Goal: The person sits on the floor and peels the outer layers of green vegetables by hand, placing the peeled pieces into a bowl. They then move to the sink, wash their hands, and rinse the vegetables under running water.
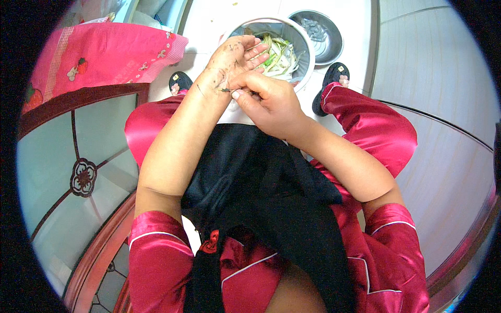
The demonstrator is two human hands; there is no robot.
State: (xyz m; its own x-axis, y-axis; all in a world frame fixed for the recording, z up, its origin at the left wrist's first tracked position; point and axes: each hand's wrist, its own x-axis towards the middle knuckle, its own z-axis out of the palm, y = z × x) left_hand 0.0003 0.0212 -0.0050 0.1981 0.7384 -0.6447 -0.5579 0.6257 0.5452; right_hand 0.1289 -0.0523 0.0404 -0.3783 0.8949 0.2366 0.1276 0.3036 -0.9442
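Note:
My left hand (pixel 236 56) is palm up with its fingers apart, over the near left side of a round bin (pixel 311 58) with a grey liner. Dark, thin scraps (pixel 222 89) stick to its wrist and palm. At that wrist my right hand (pixel 270 101) has thumb and forefinger close together, touching the skin by the scraps; whether something is pinched between them cannot be told. Green and white vegetable trimmings (pixel 283 58) lie in the bin. Behind it to the right stands a metal basin (pixel 339 43) holding something grey and wet-looking.
My feet in black slippers (pixel 332 80) are either side of the bin on a pale tiled floor. A glass-panelled door with a dark red frame (pixel 105 92) stands at left, below a pink cloth (pixel 117 51). A light cabinet panel (pixel 430 70) is at right.

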